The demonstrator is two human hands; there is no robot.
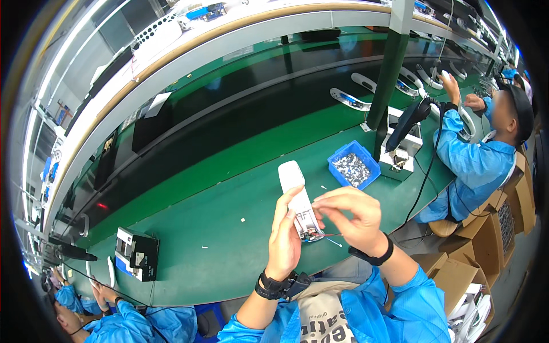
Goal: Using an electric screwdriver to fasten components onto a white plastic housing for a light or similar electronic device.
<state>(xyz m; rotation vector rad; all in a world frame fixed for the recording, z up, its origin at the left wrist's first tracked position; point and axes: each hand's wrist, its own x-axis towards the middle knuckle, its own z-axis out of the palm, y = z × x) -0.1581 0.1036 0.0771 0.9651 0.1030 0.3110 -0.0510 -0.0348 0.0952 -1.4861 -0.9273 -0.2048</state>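
Note:
My left hand (282, 243) is wrapped round a long white plastic housing (292, 174), tilted above the green table. Its lower end is uncovered, with small parts and thin wires (331, 235) showing, red and bluish among them. Beside that end is my right hand (359, 214), its thumb and fingertips pinched together close to the housing's edge. Whatever sits between those fingertips is too small to tell. Just beyond my right hand stands a blue bin (372, 177) of small metallic parts (350, 168).
A boxy device (137, 254) stands at the table's left; another (398, 166) with a dark handheld tool (407, 123) stands right, near a green post (390, 80). A dark conveyor (229, 117) runs behind. Co-workers in blue (474, 163) sit either side. Cardboard boxes (446, 280) are lower right.

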